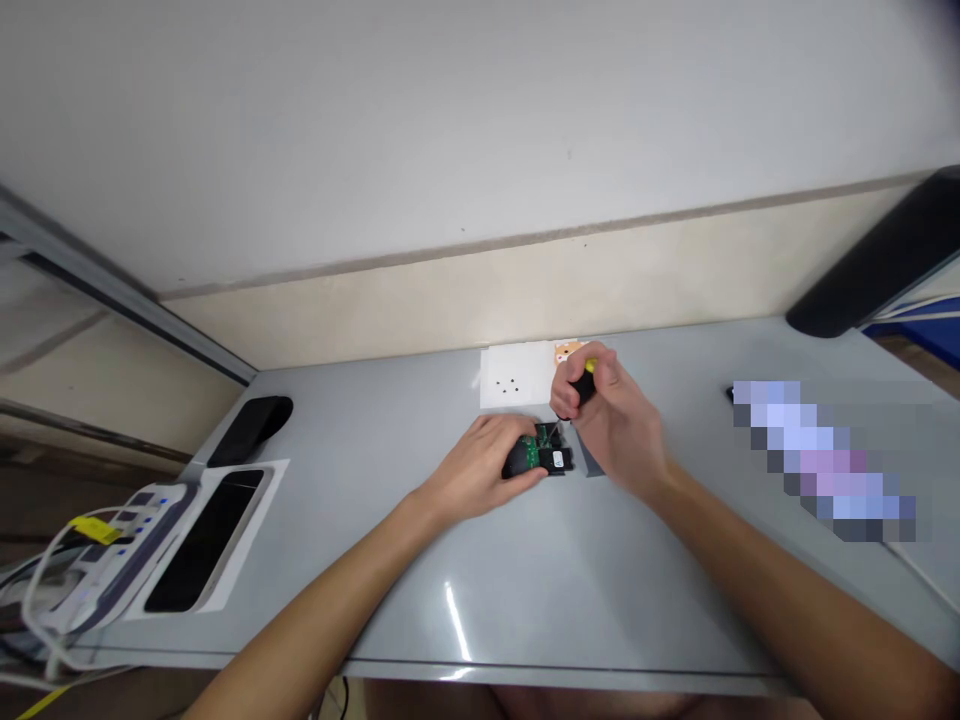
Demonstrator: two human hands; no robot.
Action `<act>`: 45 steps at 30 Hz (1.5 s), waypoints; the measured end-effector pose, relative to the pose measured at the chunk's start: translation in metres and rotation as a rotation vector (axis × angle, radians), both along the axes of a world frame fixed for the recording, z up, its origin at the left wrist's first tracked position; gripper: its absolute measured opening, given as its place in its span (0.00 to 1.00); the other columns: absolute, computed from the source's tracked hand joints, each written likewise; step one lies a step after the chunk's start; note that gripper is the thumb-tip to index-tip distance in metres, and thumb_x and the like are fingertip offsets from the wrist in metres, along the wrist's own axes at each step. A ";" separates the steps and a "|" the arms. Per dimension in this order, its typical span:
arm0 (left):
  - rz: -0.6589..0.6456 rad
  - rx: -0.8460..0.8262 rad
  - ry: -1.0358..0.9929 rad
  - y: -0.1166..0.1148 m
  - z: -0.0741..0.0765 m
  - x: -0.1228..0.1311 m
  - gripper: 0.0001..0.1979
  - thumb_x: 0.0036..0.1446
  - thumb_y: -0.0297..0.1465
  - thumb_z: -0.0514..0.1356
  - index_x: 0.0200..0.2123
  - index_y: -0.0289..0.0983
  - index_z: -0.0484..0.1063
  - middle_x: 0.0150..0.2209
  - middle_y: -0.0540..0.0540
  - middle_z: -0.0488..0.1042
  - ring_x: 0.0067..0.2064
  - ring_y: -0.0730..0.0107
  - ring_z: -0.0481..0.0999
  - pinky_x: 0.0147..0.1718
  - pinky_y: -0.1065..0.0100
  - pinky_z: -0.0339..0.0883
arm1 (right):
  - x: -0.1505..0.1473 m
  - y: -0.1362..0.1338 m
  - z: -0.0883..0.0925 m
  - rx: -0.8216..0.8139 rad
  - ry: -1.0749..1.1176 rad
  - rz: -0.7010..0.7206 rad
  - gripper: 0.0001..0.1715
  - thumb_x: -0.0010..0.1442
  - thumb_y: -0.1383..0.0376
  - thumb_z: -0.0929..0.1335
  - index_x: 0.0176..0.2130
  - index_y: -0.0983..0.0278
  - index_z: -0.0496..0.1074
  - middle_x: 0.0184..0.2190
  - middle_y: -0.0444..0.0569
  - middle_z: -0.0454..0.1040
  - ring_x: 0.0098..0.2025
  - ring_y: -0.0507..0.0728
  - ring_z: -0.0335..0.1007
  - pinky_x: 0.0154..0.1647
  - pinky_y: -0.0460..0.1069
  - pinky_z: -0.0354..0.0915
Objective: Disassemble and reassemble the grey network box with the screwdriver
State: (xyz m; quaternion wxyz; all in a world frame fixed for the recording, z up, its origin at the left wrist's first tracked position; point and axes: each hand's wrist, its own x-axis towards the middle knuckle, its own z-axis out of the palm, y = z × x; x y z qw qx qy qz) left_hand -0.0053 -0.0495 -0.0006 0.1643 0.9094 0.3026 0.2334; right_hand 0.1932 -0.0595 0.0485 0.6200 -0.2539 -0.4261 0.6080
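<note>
A small black device with a bare green circuit board (pixel 541 455) lies on the grey table (pixel 570 560) in the middle. My left hand (pixel 480 465) is closed round its left side and holds it down. My right hand (pixel 607 420) is wrapped round a screwdriver (pixel 585 380) with a black and yellow handle, held upright with its tip down at the device. Behind the hands lies a white card (pixel 517 378) with several small dark screws on it.
A phone lies on a white sheet (pixel 206 535) at the left, with a black case (pixel 251 428) behind it and a white power strip (pixel 112 550) with cables at the table's left edge. A black lamp arm (pixel 877 265) reaches in at the right.
</note>
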 end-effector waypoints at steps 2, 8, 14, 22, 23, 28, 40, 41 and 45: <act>0.013 -0.021 0.003 -0.001 0.002 0.001 0.14 0.67 0.38 0.64 0.52 0.40 0.69 0.50 0.42 0.79 0.51 0.55 0.80 0.55 0.51 0.72 | 0.001 0.001 0.001 -0.008 0.002 0.008 0.22 0.63 0.44 0.73 0.32 0.58 0.70 0.25 0.42 0.61 0.29 0.53 0.54 0.31 0.50 0.57; -0.019 0.045 0.032 -0.004 0.001 0.002 0.11 0.70 0.37 0.59 0.52 0.40 0.69 0.56 0.39 0.77 0.56 0.53 0.77 0.56 0.50 0.71 | 0.003 0.004 0.002 -0.031 -0.030 0.009 0.20 0.63 0.46 0.73 0.37 0.56 0.68 0.26 0.41 0.66 0.28 0.53 0.57 0.32 0.50 0.58; -0.030 0.126 0.012 -0.003 -0.002 0.003 0.08 0.71 0.36 0.58 0.47 0.39 0.72 0.55 0.38 0.77 0.55 0.55 0.78 0.55 0.52 0.72 | 0.008 0.012 0.005 -0.041 -0.091 -0.024 0.25 0.63 0.41 0.72 0.33 0.59 0.71 0.32 0.45 0.68 0.33 0.55 0.66 0.37 0.53 0.65; -0.027 0.145 0.022 -0.004 -0.003 0.004 0.08 0.71 0.35 0.58 0.48 0.39 0.73 0.57 0.38 0.77 0.56 0.55 0.78 0.55 0.53 0.72 | -0.003 0.002 0.004 -0.086 0.004 -0.064 0.26 0.66 0.39 0.68 0.33 0.57 0.68 0.24 0.42 0.60 0.26 0.54 0.55 0.31 0.51 0.60; -0.028 0.145 0.024 -0.003 -0.004 0.004 0.08 0.71 0.35 0.58 0.48 0.39 0.73 0.57 0.38 0.77 0.57 0.55 0.77 0.55 0.53 0.72 | -0.004 0.000 0.005 -0.077 0.005 -0.062 0.25 0.65 0.40 0.69 0.33 0.57 0.67 0.24 0.42 0.61 0.26 0.53 0.55 0.30 0.51 0.59; -0.023 0.152 0.014 -0.003 -0.005 0.004 0.09 0.71 0.35 0.58 0.49 0.39 0.74 0.56 0.38 0.77 0.56 0.54 0.78 0.54 0.52 0.72 | -0.001 -0.001 0.007 -0.047 -0.040 -0.056 0.23 0.63 0.48 0.74 0.31 0.58 0.63 0.26 0.41 0.65 0.28 0.53 0.59 0.32 0.50 0.59; -0.020 0.143 0.004 -0.004 -0.006 0.004 0.09 0.70 0.34 0.58 0.50 0.40 0.74 0.56 0.39 0.77 0.56 0.54 0.78 0.54 0.52 0.73 | 0.004 0.008 0.006 -0.102 0.002 -0.016 0.24 0.68 0.41 0.66 0.34 0.57 0.71 0.27 0.44 0.61 0.30 0.56 0.59 0.35 0.53 0.65; -0.021 0.146 0.001 -0.004 -0.006 0.004 0.09 0.70 0.34 0.59 0.50 0.40 0.74 0.56 0.39 0.77 0.56 0.55 0.78 0.54 0.52 0.73 | 0.004 0.007 0.006 -0.102 0.004 -0.018 0.25 0.67 0.40 0.67 0.34 0.57 0.70 0.27 0.43 0.60 0.29 0.55 0.58 0.34 0.53 0.63; -0.031 0.151 -0.014 -0.003 -0.006 0.004 0.08 0.70 0.34 0.59 0.49 0.38 0.74 0.55 0.38 0.78 0.55 0.54 0.78 0.53 0.52 0.73 | 0.005 0.007 0.005 -0.105 -0.013 0.014 0.24 0.57 0.47 0.77 0.30 0.57 0.66 0.25 0.41 0.57 0.29 0.54 0.54 0.33 0.51 0.59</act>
